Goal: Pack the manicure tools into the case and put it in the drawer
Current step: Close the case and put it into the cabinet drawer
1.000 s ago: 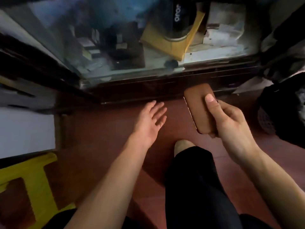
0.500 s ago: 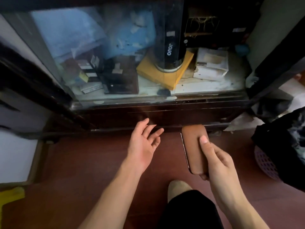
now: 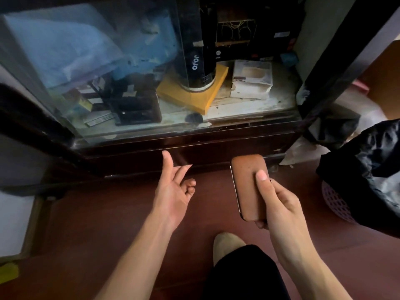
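Note:
My right hand [image 3: 279, 204] grips a closed brown leather case [image 3: 246, 180], thumb pressed on its top face, holding it just in front of the cabinet's base. The dark wooden drawer front [image 3: 216, 154] runs along the bottom of the cabinet and is closed. My left hand [image 3: 173, 187] is palm up with its fingers curling, fingertips at the drawer's lower edge, holding nothing. No manicure tools are visible outside the case.
Above the drawer, a glass-fronted shelf [image 3: 249, 109] holds a black cylinder [image 3: 199, 61] on a yellow box, white cartons and dark boxes. A black bag [image 3: 368, 169] over a basket stands at right. My foot [image 3: 227, 243] rests on the red floor.
The view tilted up and closer to the cabinet. My left hand turned palm up and reached to the drawer's lower edge. The case stayed in my right hand, near the drawer.

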Demonstrator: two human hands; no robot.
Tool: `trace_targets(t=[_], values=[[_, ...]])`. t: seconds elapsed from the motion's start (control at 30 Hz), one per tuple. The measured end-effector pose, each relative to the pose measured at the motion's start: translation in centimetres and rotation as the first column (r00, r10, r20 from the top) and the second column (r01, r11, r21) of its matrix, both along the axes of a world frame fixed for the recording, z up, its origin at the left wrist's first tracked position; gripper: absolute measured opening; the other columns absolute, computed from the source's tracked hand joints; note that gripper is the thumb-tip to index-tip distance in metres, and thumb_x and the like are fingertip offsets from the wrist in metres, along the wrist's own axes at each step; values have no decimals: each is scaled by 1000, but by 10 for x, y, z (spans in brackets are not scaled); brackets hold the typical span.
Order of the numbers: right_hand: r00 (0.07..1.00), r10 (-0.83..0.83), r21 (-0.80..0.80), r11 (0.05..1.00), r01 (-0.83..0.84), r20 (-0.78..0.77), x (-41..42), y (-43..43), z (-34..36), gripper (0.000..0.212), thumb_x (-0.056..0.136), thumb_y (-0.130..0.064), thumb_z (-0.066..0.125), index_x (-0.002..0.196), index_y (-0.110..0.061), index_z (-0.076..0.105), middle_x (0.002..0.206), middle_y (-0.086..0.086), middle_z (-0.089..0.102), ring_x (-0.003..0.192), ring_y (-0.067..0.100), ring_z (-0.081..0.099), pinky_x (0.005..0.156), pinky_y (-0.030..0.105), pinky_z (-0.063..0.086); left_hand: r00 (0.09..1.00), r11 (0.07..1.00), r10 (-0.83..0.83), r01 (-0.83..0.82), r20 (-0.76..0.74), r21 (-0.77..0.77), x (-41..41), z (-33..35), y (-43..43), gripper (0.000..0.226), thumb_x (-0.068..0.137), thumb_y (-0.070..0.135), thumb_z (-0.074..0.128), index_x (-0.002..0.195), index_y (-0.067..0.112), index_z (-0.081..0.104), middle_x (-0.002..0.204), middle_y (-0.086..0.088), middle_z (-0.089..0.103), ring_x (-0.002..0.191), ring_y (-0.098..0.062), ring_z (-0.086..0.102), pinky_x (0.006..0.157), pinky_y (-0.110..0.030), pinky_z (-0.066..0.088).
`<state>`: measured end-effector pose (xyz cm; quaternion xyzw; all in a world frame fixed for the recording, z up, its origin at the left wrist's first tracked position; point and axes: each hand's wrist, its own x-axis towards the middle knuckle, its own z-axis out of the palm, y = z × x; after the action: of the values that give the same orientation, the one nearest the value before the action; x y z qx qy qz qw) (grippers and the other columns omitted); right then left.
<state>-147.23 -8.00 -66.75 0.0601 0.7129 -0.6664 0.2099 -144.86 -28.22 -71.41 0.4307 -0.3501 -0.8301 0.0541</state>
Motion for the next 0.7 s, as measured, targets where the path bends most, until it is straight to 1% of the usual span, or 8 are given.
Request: trace_targets(t=[0.17, 0.23, 0.3, 0.4, 0.53, 0.57, 0.63, 0.7], values=[[999, 10, 12, 1000, -9, -46, 9, 7, 4, 57, 92, -71, 60, 72, -18, 64, 60, -11, 56, 54, 2, 55, 48, 16, 46, 1000, 1000, 1, -1, -7, 19, 21, 1, 10, 105, 55, 89, 56, 130, 15, 57, 135, 4, 67, 60, -9, 57, 65, -26, 41], [996, 37, 17, 999, -36, -81, 12, 13, 7, 59, 87, -73, 58, 82, -15, 69, 66, -9, 61, 63, 5, 59, 58, 23, 52, 1000, 999, 9, -9, -2, 38, 33, 1, 17, 105, 50, 89, 57, 125, 16, 59, 132, 4, 68, 59, -9, 57, 65, -27, 40], [989, 64, 28, 998, -61, -131, 13, 18, 12, 58, 88, -71, 58, 87, -15, 71, 69, -7, 61, 66, 8, 58, 66, 31, 50, 1000, 997, 31, -31, 7, 65, 45, 1, 24, 104, 50, 88, 57, 123, 15, 63, 129, 3, 71, 59, -10, 57, 64, -28, 38], [963, 125, 43, 992, -118, -239, 10, 22, 25, 50, 90, -67, 59, 84, -19, 72, 63, -10, 55, 59, 4, 49, 54, 16, 41, 998, 995, 51, -53, 25, 85, 61, 0, 34, 104, 51, 88, 57, 123, 14, 65, 121, 4, 77, 57, -10, 58, 63, -28, 38], [892, 256, 166, 964, -208, -372, -7, 22, 41, 57, 90, -66, 62, 94, -10, 71, 72, 13, 61, 64, 8, 52, 53, 27, 39, 996, 992, 67, -72, 50, 105, 76, -3, 42, 107, 52, 87, 56, 131, 16, 61, 117, 7, 78, 56, -10, 58, 62, -28, 38], [868, 294, 208, 951, -227, -400, -13, 19, 47, 53, 91, -65, 64, 96, -13, 73, 74, 12, 65, 64, 5, 54, 53, 25, 40, 996, 991, 74, -80, 58, 110, 78, -4, 43, 107, 52, 87, 56, 132, 16, 60, 117, 8, 78, 56, -10, 58, 62, -28, 37], [837, 340, 243, 936, -255, -429, -26, 12, 54, 38, 93, -60, 73, 101, -23, 77, 79, 2, 74, 64, -1, 61, 55, 13, 45, 994, 990, 79, -87, 70, 112, 83, -5, 46, 106, 52, 86, 54, 132, 16, 60, 118, 8, 78, 55, -11, 57, 62, -29, 36], [809, 392, 269, 916, -297, -439, -40, 1, 57, 25, 90, -51, 73, 101, -29, 77, 85, -6, 78, 67, -4, 66, 59, 5, 47, 993, 991, 74, -83, 90, 106, 88, -5, 49, 102, 53, 85, 51, 127, 16, 63, 121, 7, 77, 56, -12, 55, 63, -29, 35]])
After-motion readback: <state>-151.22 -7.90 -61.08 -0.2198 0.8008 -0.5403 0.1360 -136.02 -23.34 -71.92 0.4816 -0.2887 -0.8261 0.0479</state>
